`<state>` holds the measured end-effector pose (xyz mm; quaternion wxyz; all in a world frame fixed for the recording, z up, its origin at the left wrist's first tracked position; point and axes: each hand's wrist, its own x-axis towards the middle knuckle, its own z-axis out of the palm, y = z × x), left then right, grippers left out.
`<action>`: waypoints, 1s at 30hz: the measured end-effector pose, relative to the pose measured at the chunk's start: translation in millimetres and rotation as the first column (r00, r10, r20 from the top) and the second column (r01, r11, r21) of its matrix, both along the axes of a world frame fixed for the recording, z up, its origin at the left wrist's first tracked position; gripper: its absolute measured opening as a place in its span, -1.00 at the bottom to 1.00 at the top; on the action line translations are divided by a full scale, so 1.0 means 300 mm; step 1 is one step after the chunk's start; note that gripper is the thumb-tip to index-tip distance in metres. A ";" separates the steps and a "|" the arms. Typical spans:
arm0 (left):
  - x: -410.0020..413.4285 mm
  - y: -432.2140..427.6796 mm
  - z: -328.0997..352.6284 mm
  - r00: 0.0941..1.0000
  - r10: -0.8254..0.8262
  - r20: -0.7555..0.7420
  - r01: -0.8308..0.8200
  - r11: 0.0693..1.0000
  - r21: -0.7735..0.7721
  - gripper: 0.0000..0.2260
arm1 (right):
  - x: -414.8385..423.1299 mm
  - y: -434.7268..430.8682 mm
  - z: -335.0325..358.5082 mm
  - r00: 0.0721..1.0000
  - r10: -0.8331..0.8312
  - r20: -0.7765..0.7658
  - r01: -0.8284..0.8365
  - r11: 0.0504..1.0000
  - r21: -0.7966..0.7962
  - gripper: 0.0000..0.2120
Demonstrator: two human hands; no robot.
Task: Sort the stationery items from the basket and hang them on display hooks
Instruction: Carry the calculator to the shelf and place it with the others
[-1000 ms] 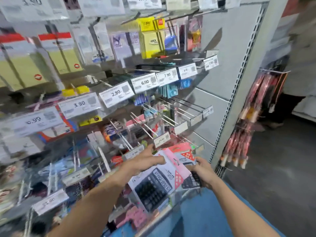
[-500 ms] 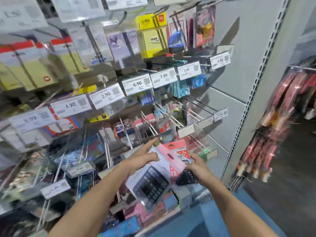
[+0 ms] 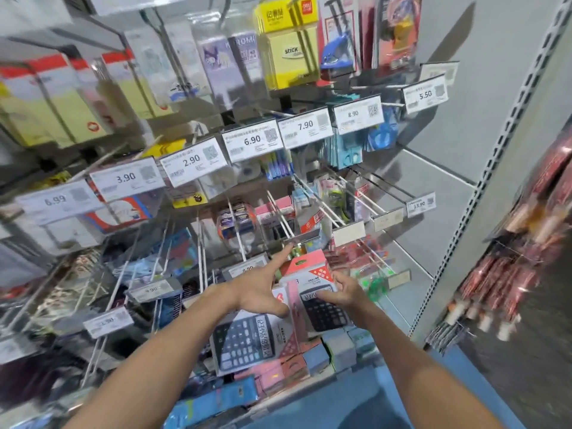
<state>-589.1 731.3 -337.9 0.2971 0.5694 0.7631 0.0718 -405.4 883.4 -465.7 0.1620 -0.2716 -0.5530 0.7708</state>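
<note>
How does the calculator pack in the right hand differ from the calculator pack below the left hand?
The black calculator pack stands nearly upright, display on top; the grey calculator pack is tilted, display along its right side. The right hand grips the black calculator pack; the grey calculator pack sits below the left hand, whose fingers are straight. Both are packed desk calculators with digits on the display.

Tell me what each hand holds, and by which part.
Right hand grips a packaged calculator by its upper right edge; left hand, fingers straight, holds nothing.
</note>
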 end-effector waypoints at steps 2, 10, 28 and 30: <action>-0.002 -0.004 -0.009 1.000 0.014 0.007 -0.015 1.000 0.026 0.17 | -0.010 -0.005 -0.006 1.000 0.010 -0.006 -0.010 1.000 0.007 -0.59; -0.002 -0.009 -0.054 0.996 0.057 -0.068 -0.051 0.994 0.095 0.21 | 0.005 0.020 -0.028 0.997 0.063 -0.046 -0.065 0.997 -0.045 -0.42; -0.005 0.002 -0.073 0.994 0.077 -0.073 -0.070 0.993 0.097 0.18 | -0.094 0.065 -0.005 0.998 0.059 0.014 -0.059 0.998 -0.024 -0.53; -0.010 0.000 -0.080 0.993 0.098 -0.061 -0.092 0.991 0.098 0.16 | -0.121 0.069 0.008 0.995 0.084 0.058 -0.087 0.995 0.054 -0.66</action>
